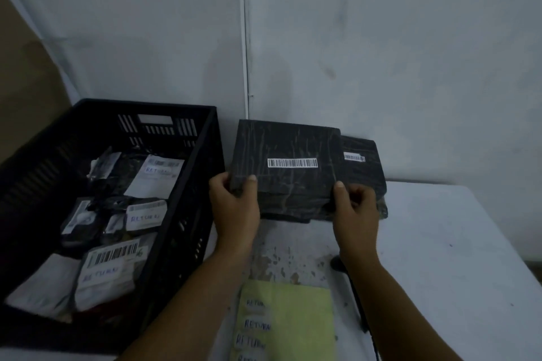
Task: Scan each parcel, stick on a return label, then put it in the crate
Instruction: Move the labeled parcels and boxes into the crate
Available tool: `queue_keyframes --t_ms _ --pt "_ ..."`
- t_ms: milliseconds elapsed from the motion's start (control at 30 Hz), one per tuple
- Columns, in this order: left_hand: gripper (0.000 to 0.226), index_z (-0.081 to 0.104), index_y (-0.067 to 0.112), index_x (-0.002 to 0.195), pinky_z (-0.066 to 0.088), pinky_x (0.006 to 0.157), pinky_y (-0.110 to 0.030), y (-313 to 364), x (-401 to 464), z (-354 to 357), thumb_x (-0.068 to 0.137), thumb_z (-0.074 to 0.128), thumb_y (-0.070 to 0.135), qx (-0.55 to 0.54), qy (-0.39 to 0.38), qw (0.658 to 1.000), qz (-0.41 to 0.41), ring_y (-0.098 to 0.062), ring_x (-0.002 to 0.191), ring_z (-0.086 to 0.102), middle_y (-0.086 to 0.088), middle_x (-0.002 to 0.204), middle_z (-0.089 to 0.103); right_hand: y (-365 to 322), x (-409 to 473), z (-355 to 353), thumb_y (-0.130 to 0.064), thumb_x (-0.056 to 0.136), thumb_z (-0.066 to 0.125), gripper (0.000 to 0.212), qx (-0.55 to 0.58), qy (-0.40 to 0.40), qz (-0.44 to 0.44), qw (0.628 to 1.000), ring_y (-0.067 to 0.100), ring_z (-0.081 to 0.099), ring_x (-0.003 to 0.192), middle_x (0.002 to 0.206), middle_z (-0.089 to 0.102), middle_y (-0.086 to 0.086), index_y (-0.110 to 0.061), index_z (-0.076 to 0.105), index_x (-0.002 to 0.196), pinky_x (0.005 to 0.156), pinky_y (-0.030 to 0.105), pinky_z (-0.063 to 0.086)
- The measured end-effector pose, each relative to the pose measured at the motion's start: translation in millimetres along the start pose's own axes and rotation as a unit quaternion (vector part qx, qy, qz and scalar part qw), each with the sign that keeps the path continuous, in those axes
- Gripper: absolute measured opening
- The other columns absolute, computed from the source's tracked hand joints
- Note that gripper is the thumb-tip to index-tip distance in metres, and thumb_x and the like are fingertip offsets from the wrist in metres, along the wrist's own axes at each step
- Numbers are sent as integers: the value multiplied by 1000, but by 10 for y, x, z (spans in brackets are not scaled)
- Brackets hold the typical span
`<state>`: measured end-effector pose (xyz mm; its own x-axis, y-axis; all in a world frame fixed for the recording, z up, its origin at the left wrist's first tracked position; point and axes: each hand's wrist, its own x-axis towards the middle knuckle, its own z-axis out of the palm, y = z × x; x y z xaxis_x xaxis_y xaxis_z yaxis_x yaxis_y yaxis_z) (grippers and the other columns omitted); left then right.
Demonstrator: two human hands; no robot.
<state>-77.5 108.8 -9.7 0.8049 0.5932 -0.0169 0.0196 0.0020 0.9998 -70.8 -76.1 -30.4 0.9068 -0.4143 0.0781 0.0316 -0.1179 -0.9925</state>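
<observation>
Hands, left and right, I have gripping the parcel by its near corners, barcode up for scanning.

Bare white tabletop lies open at right; the tall black slatted plastic crate walls off the left, grey wall close behind.

Fingers of the left hand and right hand vanish under the parcel. It covers part of the second parcel behind. The label sheet runs off the bottom edge, and barcodes in the crate are unreadable.
</observation>
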Motion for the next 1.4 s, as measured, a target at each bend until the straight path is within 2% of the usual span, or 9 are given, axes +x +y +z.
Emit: queue_keyframes --t_ms 200,300,500,700,833,967,1067,1233,1400 --pt "49 47 32 135 54 81 -34 -479 -389 -386 88 59 39 52 -36 998 6 -11 102 61 4 125 53 312 -636 -270 -38 97 61 11 -36 -14 -26 999 -6 61 94 100 64 -24 -41 53 104 75 18 48" --pt "51 51 33 133 55 85 -40 -683 -467 -525 84 59 47 78 -55 995 -8 -16 105 61 3 125 55 499 -825 -314 -31 98 59 21 -51 -36 -12 998 2 63 96 107 64 -15 -34 54 118 80 27 55" --pt "26 52 51 104 50 64 -12 -1012 -564 -669 88 70 41 99 -68 993 -2 11 89 62 20 103 64 765 -974 -355 -25 98 59 24 -88 -54 -14 995 0 62 101 106 61 -25 -28 56 121 84 25 54" --pt "39 53 28 127 53 82 -30 -1295 -647 -741 91 68 34 118 -97 988 -7 -6 103 64 13 113 66 988 -1078 -416 -26 98 60 24 -120 -54 -10 991 -10 59 104 109 62 -21 -32 55 120 78 13 51" --pt "34 60 25 128 51 78 -24 -1296 -663 -713 95 63 33 149 -100 984 20 -3 100 64 15 108 68 1025 -1076 -431 -30 98 59 26 -143 -53 -9 988 -13 56 106 111 59 -25 -34 53 122 74 3 47" --pt "29 63 21 124 48 73 -23 -1270 -636 -656 96 62 30 155 -88 984 23 -8 95 64 13 102 68 1019 -965 -473 -39 101 51 33 -172 -32 -15 984 12 58 110 117 63 -5 -20 59 127 91 32 51" --pt "30 63 20 124 50 77 -28 -1293 -617 -655 96 62 31 159 -89 983 27 -11 95 64 7 103 69 1088 -841 -606 -29 101 50 20 -275 43 -52 959 30 56 104 107 65 6 -21 64 114 86 41 45" --pt "28 64 20 122 52 79 -30 -1299 -617 -658 96 63 31 155 -85 984 29 -9 95 65 8 103 70 1325 -630 -811 -48 92 62 68 -465 -27 139 874 41 46 124 134 52 19 -15 39 147 97 50 42" --pt "25 63 24 120 50 74 -26 -1284 -622 -655 96 63 32 151 -85 984 26 -3 94 63 13 101 68 1510 -483 -821 -39 98 56 43 -432 -99 174 879 26 59 89 105 62 10 -10 53 131 74 34 48"
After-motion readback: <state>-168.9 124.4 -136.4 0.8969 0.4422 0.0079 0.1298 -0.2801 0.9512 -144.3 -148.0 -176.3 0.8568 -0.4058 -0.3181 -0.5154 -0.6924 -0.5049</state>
